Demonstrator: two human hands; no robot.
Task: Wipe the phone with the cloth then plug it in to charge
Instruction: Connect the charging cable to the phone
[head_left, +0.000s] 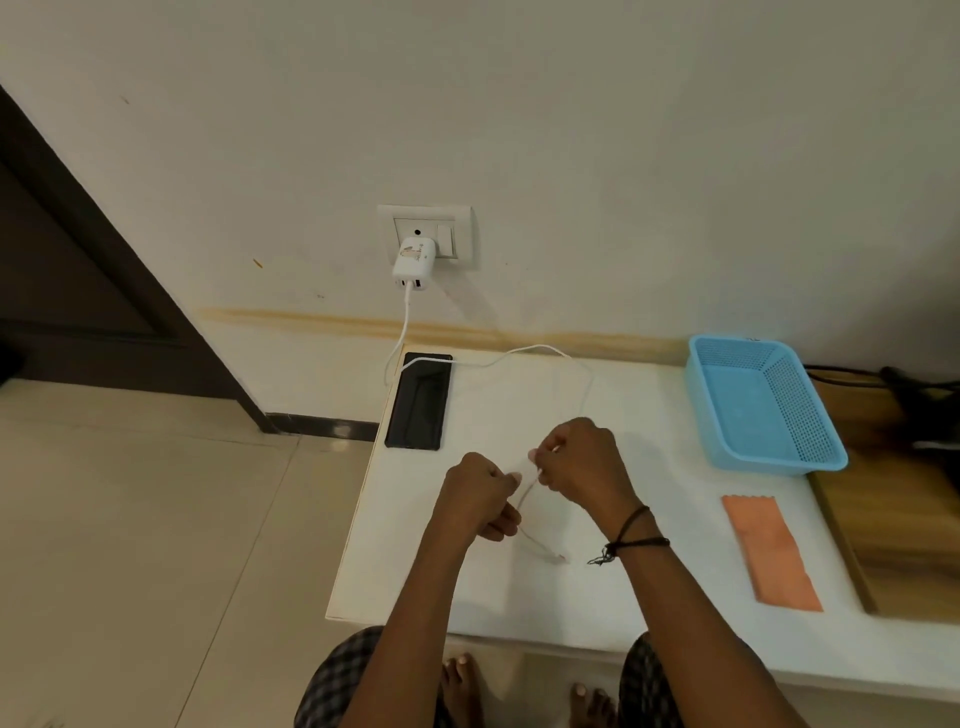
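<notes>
A black phone (420, 400), a flat glossy rectangle, lies screen-up on the white table (675, 597) near its back left corner. Above it, one white charger adapter (412, 264) sits in the wall socket (426, 234). A single thin white cable (498, 358) drops from the adapter, crosses the phone's far end, and loops over the tabletop toward the two hands.

The left hand (480, 499) is curled into a loose fist, with thumb and forefinger pressed together on the cable and the other fingers folded into the palm. Just beside it, the right hand (582, 462) also pinches the cable between thumb and forefinger, its remaining fingers bent under. Only a short stretch of cable runs between the two pinches. Below them the cable's free end, with its small connector (558, 558), trails down to the table surface. It is well apart from the phone. A black thread band (631, 535) circles the right wrist.

Further right stands one light blue plastic basket (763, 405), rectangular with perforated mesh walls. In front of it lies one orange cloth (771, 553), a flat strip, touched by neither hand. A wooden board (909, 519) with visible grain lies at the table's right edge.
</notes>
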